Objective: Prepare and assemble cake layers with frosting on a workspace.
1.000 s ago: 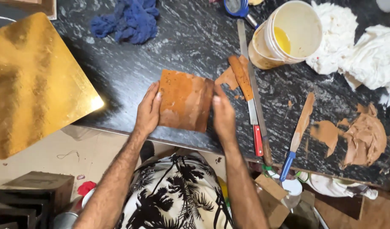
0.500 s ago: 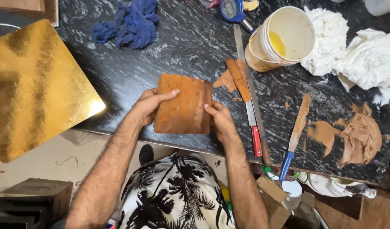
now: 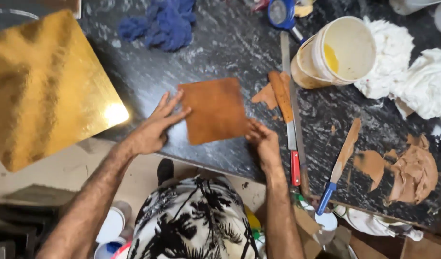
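On a dark marble table (image 3: pixel 148 76), the left hand (image 3: pixel 153 127), fingers spread flat, and the right hand (image 3: pixel 262 139), fingertips pinching, are holding a brown square sheet (image 3: pixel 214 109) lying beside a paste-smeared knife (image 3: pixel 285 105), bucket (image 3: pixel 338 52) and gold board (image 3: pixel 43 86).

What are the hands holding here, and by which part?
A brown square sheet lying on the dark table: left hand on its left edge, right hand at its lower right corner.

Flat, roughly square sheet of rust-brown, putty-coated material (image 3: pixel 214 111): lies face-up, slightly skewed, on the dark marbled worktop (image 3: pixel 220 43) near its front edge; surface matte, evenly smeared, its corners intact.
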